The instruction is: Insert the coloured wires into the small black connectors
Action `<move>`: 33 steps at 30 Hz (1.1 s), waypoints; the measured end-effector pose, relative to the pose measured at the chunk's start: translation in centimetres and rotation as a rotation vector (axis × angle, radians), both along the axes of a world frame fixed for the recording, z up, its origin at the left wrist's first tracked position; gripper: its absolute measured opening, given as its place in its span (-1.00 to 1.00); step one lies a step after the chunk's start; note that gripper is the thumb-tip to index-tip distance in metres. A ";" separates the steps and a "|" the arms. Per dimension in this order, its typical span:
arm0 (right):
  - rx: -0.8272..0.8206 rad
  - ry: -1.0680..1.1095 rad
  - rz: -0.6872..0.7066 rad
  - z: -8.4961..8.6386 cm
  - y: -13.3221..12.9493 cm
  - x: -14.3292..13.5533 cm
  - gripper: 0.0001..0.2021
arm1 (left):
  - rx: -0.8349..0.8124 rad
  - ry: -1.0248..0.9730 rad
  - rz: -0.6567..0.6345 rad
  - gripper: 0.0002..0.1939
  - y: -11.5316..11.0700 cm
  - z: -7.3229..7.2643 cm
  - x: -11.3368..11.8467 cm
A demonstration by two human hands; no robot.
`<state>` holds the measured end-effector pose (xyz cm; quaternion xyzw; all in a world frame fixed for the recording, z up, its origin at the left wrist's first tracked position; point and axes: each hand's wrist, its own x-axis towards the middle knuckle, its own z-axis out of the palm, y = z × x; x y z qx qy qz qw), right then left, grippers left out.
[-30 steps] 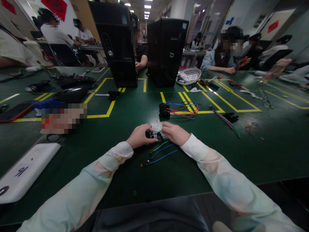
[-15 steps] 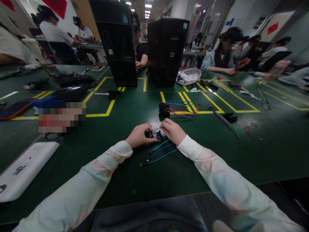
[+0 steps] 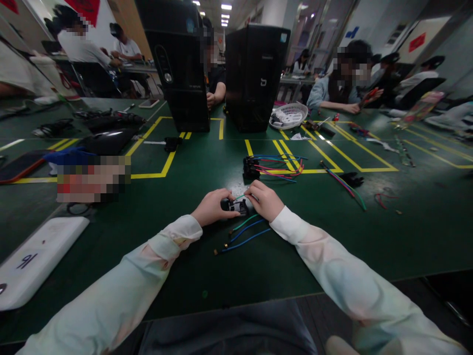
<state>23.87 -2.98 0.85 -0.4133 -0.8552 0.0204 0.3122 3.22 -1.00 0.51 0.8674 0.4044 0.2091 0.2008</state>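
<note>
A small black plastic housing (image 3: 242,207) with an open frame sits between my hands, low over the green table. My left hand (image 3: 212,207) grips its left end between thumb and fingers. My right hand (image 3: 266,201) pinches a green wire (image 3: 240,197) that runs across the top of the housing; the wire's left end is close to my left fingertips. Whether that end is seated in the housing I cannot tell. Just below my right hand lie another green wire (image 3: 242,224) and two blue wires (image 3: 245,239), with brass-coloured terminals at their left ends.
Beyond my hands lies a black connector bundle (image 3: 251,168) with red and blue wires. Several coloured wires (image 3: 345,187) lie to the right. Two black computer towers (image 3: 254,79) stand at the back, beside a white basket (image 3: 289,116). A white case (image 3: 42,261) is at the left.
Both hands stay almost in place, still holding the housing and the green wire. The whole view has shifted very slightly.
</note>
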 end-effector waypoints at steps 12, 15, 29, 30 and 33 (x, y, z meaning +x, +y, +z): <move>-0.004 -0.199 0.088 0.9 -0.1 0.8 -0.83 | 0.018 0.009 0.015 -0.56 -0.2 0.0 0.1; -0.018 -0.231 0.093 1.1 -0.2 0.9 -0.86 | 0.013 0.017 0.020 -0.57 -0.2 0.1 0.1; 0.172 -0.229 -0.005 -0.1 -0.4 0.0 -0.79 | 0.009 -0.009 0.020 -0.58 -0.1 0.0 0.1; 0.168 -0.228 0.000 0.0 -0.3 0.0 -0.80 | 0.010 -0.004 0.019 -0.58 -0.1 0.0 0.1; 0.166 -0.235 0.024 0.3 -0.3 0.2 -0.81 | 0.009 0.006 0.022 -0.57 -0.2 0.1 0.2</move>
